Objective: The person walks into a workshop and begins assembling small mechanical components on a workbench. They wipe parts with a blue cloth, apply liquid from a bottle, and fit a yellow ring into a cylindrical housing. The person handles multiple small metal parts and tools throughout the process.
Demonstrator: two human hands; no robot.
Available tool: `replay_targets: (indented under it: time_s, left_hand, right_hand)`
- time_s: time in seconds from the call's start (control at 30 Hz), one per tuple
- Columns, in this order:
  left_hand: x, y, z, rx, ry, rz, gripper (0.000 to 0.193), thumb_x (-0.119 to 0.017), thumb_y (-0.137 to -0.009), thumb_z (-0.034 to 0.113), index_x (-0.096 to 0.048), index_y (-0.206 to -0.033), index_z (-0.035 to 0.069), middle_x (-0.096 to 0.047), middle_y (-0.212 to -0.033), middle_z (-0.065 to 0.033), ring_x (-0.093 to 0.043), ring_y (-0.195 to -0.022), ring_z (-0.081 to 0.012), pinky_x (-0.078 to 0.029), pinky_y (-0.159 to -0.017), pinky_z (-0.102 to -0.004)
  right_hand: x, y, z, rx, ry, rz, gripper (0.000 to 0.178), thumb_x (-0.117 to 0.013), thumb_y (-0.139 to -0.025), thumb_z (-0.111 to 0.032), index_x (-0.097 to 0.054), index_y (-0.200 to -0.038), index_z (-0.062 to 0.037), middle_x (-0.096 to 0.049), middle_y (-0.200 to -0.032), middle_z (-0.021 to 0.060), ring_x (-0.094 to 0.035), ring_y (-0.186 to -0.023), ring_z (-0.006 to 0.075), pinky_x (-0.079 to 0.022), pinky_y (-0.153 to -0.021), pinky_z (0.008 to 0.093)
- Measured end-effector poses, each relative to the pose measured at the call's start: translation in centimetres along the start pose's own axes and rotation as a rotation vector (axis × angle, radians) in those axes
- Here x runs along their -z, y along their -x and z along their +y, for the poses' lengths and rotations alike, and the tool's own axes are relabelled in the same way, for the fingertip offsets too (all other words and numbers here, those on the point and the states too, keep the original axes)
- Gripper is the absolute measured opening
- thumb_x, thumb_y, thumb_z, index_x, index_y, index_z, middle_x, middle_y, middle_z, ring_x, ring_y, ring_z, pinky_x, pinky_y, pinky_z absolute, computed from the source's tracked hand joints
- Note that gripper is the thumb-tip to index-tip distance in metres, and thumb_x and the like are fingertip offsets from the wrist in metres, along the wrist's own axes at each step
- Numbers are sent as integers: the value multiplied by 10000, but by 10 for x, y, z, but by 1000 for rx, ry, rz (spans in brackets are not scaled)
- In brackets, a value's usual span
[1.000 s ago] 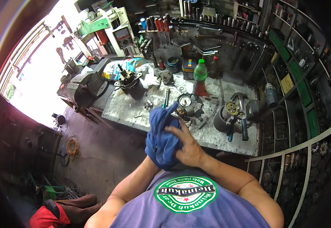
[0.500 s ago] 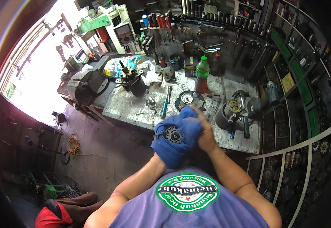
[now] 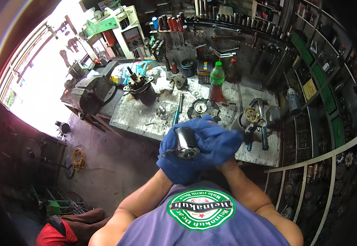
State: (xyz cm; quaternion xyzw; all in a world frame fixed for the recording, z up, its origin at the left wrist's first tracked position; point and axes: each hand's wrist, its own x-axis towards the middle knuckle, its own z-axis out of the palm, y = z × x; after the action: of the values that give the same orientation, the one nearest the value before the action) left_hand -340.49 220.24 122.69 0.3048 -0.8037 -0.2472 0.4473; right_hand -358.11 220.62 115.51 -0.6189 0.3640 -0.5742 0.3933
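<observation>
A blue cloth covers both my hands, so the fingers are hidden under it. My left hand closes around a shiny metal cylinder through the cloth; the cylinder's dark, slotted end tilts toward me. On the right, my right hand is bunched in the cloth beside the cylinder. Both are held up in front of my chest, at the near edge of the workbench. Just beyond the cloth lie a blue-handled tool and a dark round part with a pale ring.
A motor-like unit stands at the bench's left, near a vise. At the back stands a green-capped bottle with red liquid. A hammer and another cylindrical unit are at the right. An orange cord lies on the floor.
The cylinder has tipped, so its shiny side now shows, not just its toothed end. My right hand, bare before, is now covered by the cloth and has moved slightly right.
</observation>
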Motion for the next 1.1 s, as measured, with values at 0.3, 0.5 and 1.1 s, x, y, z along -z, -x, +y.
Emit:
replay_targets:
  time_s: [0.3, 0.5, 1.1]
  left_hand:
    - [-20, 40, -38, 98, 0, -93, 539, -784, -953, 307, -626, -1414, 77, -701, -1307, -125, -687, -1214, -297, -511, -1079, -423]
    - [-21, 42, -28, 359, -309, -399, 799, -838, -890, 406, -518, -1540, 70, -663, -1368, -167, -683, -1246, -385, -560, -1052, -443]
    - [-32, 22, -29, 103, -177, -152, 391, -783, -939, 210, -680, -1293, 81, -741, -1161, -64, -722, -1083, -275, -570, -971, -424]
  right_hand:
    - [-14, -2, -64, 404, 257, -4, 497, -654, -1048, -43, -635, -1544, -41, -557, -1634, 258, -477, -1586, 388, -418, -1272, 462]
    - [-3, -2, -24, -211, 115, -96, 487, -679, -984, 3, -651, -1470, 31, -598, -1579, 270, -601, -1459, 403, -462, -1236, 438]
    - [6, -8, 39, -314, -173, 11, 273, -676, -1082, -121, -741, -1308, 18, -804, -1184, 140, -739, -1119, 191, -567, -1019, 350]
